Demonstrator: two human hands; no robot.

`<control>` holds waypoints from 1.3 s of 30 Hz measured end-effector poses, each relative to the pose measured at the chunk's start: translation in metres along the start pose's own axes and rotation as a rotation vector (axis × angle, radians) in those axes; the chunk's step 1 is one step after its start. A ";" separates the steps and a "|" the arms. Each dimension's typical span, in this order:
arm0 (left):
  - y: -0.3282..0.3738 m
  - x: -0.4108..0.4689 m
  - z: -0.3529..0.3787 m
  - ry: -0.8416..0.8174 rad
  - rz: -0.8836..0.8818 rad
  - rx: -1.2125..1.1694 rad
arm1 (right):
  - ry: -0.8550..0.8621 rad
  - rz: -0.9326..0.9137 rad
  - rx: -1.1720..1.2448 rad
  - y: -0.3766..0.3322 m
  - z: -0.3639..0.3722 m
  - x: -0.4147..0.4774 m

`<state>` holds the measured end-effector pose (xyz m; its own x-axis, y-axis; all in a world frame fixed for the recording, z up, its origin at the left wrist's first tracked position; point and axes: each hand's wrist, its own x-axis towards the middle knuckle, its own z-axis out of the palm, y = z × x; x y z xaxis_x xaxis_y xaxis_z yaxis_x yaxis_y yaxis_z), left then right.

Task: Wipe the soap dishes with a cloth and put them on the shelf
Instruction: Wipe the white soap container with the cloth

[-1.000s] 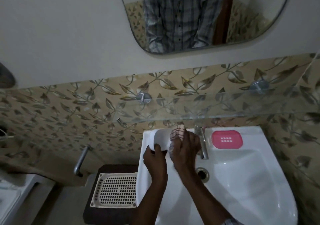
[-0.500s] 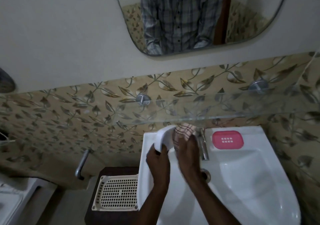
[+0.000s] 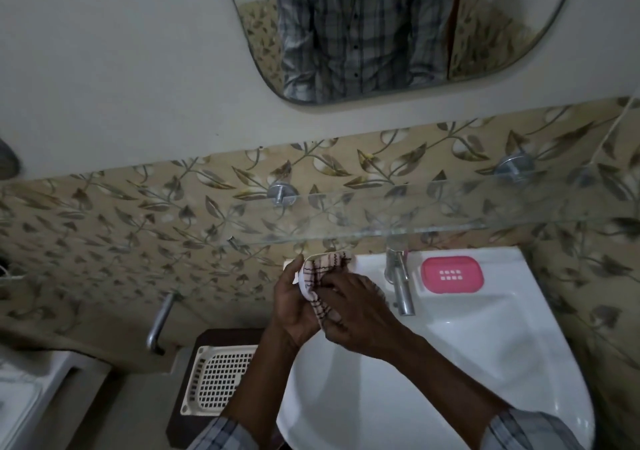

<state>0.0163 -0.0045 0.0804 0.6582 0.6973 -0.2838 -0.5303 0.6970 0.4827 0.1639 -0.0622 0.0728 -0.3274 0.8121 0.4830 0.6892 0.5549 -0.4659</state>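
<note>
The white soap dish [image 3: 302, 278] shows only as a thin curved rim and a sliver of pale plastic, because the checked cloth [image 3: 320, 281], pinkish white with dark lines, is wrapped over most of it. It is held in the air above the back left corner of the white sink [image 3: 467, 345], just under the front edge of the glass shelf [image 3: 415, 214], not touching either as far as can be told. The left hand [image 3: 292, 311] is closed around the dish from the left and below, thumb up along its edge. The right hand [image 3: 360, 314] is closed on the cloth, fingers curled and pressing the fabric into the dish, so the two hands meet around it. A second soap dish, pink [image 3: 452, 274] with a small grid of holes, lies flat on the sink ledge to the right of the metal tap [image 3: 398, 283], well apart from the hands. A cream perforated tray [image 3: 218, 380] sits on a dark stool left of the sink, and a plaid shirt shows in the mirror [image 3: 398, 34] above. Compared with half a second ago, the cloth now covers far more of the white dish, which then showed a broad open face to the left of the fabric; the right hand has turned so its fingers lie across the dish rather than pointing up. The pink dish has not moved.
</note>
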 end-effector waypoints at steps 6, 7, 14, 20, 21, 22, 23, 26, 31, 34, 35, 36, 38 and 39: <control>-0.009 0.006 -0.001 0.042 -0.056 0.068 | 0.024 0.045 0.129 -0.014 0.014 -0.006; -0.009 0.005 -0.001 0.044 -0.066 0.078 | 0.009 -0.002 0.068 -0.007 0.010 -0.008; -0.021 0.007 0.013 0.160 -0.071 0.083 | 0.088 0.149 0.037 -0.012 0.011 -0.018; -0.025 0.003 0.012 0.254 -0.010 0.096 | -0.032 0.013 -0.081 0.006 0.002 -0.018; -0.026 0.004 0.013 0.259 0.014 0.094 | -0.046 0.032 -0.086 0.012 -0.003 -0.019; -0.029 0.005 0.014 0.254 0.047 0.101 | -0.039 0.081 -0.042 0.012 -0.005 -0.018; -0.034 0.005 0.014 0.263 0.104 0.143 | -0.018 0.139 0.040 0.006 -0.003 -0.016; -0.045 0.010 0.006 0.431 0.245 0.318 | 0.087 0.262 0.271 -0.014 0.010 -0.006; -0.018 0.010 0.011 0.244 -0.089 0.172 | 0.167 0.153 0.188 0.005 -0.005 -0.007; 0.007 0.011 0.012 0.253 -0.291 0.266 | 0.127 -0.138 -0.137 0.014 0.001 -0.013; 0.010 0.012 0.017 0.265 -0.341 0.327 | 0.097 -0.187 -0.209 0.017 0.005 -0.017; 0.011 0.012 0.023 0.292 -0.359 0.387 | 0.078 -0.207 -0.244 0.021 0.008 -0.019; 0.005 0.011 0.031 0.346 -0.351 0.477 | 0.061 -0.194 -0.269 0.025 0.009 -0.022; -0.001 0.011 0.035 0.377 -0.348 0.485 | 0.055 -0.180 -0.273 0.026 0.010 -0.023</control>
<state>0.0427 -0.0037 0.1055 0.4699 0.5192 -0.7139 0.0327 0.7979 0.6018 0.1828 -0.0651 0.0420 -0.4296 0.6901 0.5824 0.7735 0.6140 -0.1570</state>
